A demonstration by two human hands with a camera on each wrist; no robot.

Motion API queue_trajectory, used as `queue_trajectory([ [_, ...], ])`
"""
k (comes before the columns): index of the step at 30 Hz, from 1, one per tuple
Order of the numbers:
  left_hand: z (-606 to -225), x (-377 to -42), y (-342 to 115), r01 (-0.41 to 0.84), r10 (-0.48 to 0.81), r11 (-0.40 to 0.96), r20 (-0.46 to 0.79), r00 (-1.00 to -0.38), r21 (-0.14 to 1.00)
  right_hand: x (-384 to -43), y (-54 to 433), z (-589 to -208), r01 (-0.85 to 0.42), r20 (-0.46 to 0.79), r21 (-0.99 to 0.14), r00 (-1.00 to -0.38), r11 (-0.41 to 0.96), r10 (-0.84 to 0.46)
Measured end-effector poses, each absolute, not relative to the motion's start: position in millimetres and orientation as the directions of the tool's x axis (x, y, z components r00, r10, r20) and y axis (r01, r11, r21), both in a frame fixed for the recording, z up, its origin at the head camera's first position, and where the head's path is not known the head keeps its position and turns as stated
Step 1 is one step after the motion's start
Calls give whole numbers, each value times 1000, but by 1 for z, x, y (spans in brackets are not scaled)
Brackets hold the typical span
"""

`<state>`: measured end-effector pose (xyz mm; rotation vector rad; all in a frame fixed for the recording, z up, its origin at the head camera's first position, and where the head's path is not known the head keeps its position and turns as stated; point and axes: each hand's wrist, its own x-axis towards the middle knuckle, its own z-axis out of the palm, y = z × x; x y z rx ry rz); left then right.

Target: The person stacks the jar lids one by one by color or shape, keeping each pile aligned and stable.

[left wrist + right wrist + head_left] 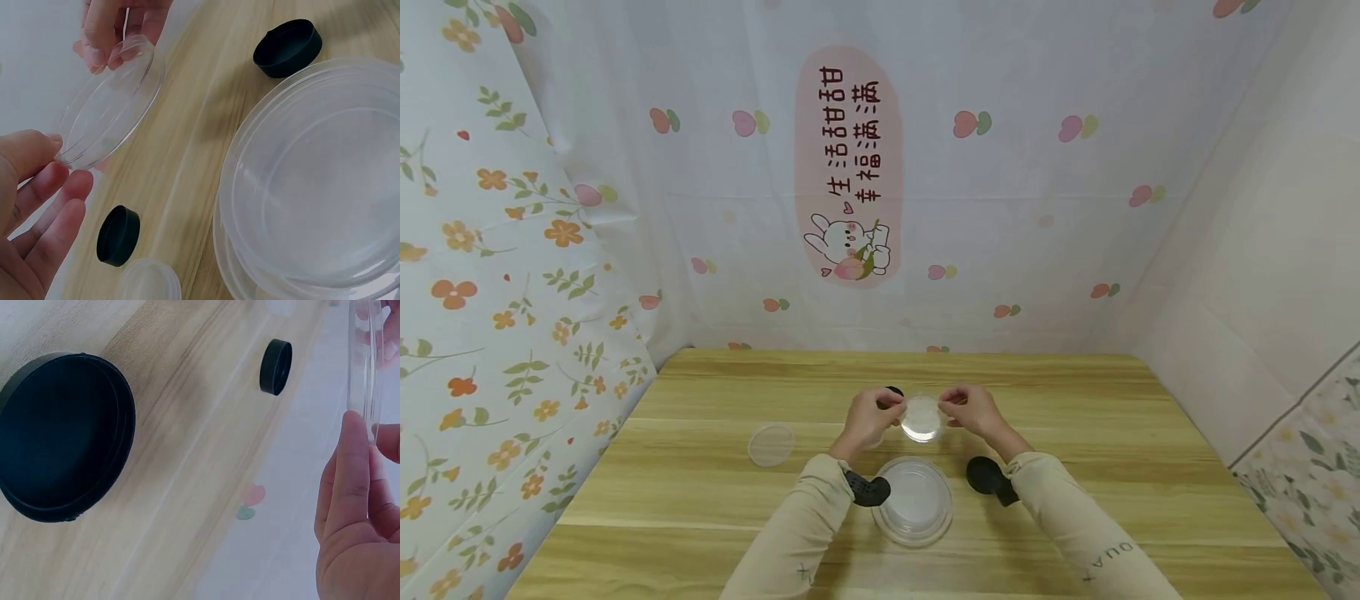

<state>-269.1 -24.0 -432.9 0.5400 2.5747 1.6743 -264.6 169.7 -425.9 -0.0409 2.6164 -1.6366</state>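
Observation:
A clear, shallow round dish like a petri dish (921,419) is held up above the table between both hands. My left hand (868,417) pinches its left edge with thumb and fingertips; in the left wrist view the other fingers of that hand (37,215) spread below the rim. On the opposite edge my right hand (973,411) pinches the dish, and the right wrist view shows the dish (365,369) edge-on above that thumb and fingers. Whether it is one piece or two nested ones I cannot tell.
Large clear round lids or dishes (912,533) lie stacked between the forearms. A black cap (287,50) lies beside them, a smaller black cap (119,236) farther back near a small translucent lid (150,281). A clear disc (771,445) lies on the left. Patterned cloth (1037,275) hangs behind.

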Motion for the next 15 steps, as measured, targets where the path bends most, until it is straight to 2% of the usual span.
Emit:
queue_trajectory([
  [6, -430, -271, -30, 282, 351, 399, 139, -926, 873, -261, 168, -422, -56, -4, -888, -992, 456, -129],
  [15, -432, -267, -41, 261, 476, 427, 30, -879, 866, -248, 165, -418, -216, 52, -852, -941, 478, -333],
])
